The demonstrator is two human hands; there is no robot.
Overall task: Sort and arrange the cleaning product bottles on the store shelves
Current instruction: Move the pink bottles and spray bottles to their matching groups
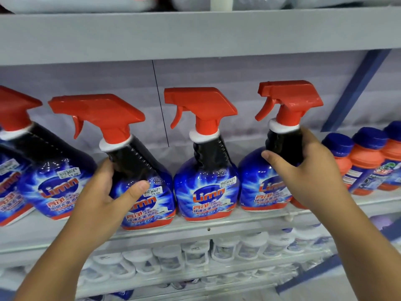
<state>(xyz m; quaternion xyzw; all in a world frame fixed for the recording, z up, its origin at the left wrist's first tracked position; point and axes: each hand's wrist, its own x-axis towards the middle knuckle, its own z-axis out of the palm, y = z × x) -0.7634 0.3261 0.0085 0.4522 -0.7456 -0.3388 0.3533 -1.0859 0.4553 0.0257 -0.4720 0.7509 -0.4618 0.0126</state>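
Both hands are busy on the spray row: the left hand (108, 192) is wrapped round the dark neck of a tilted sprayer (138, 170), thumb across the front label, and the right hand (303, 170) is clamped on the neck of the end sprayer (271, 170), which stands upright on the shelf (217, 227). Between the two grips sits one more sprayer (206, 181), upright and untouched, while two leaning sprayers (50, 170) sit just left of the left hand's bottle. Just right of the right-hand grip is a cluster of orange bottles (364, 166) with blue caps, and below the hands a lower shelf holds blurry white tubs (195, 255).
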